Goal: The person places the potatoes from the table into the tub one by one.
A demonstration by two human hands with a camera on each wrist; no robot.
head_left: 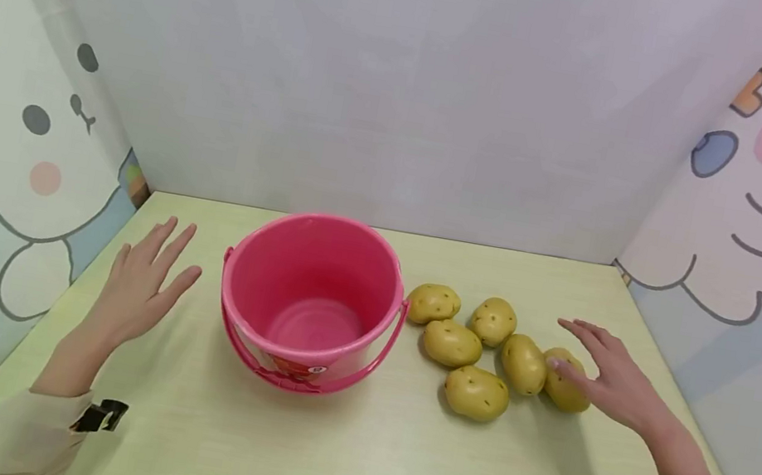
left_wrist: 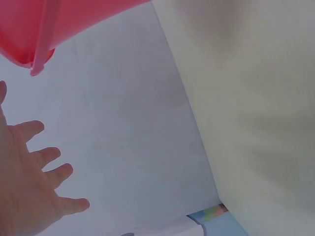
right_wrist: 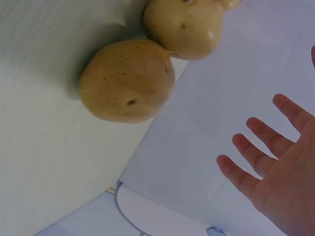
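Observation:
A pink bucket [head_left: 324,262] stands upright left of the table's middle, with nothing inside and its handle lowered across the front. To its right lie several yellow potatoes [head_left: 477,394] in a loose group. My left hand [head_left: 141,290] is held above the table left of the bucket, fingers spread and holding nothing; the left wrist view shows its palm [left_wrist: 24,182] below the bucket's rim. My right hand [head_left: 611,377] hovers by the rightmost potato [head_left: 566,380], overlapping it in the head view. Its fingers are straight and apart in the right wrist view, beside a potato [right_wrist: 127,81].
The pale wooden table [head_left: 343,466] is bounded by a white back wall [head_left: 403,107] and by side walls with cartoon animals. Both sleeves carry a dark wrist strap [head_left: 100,417].

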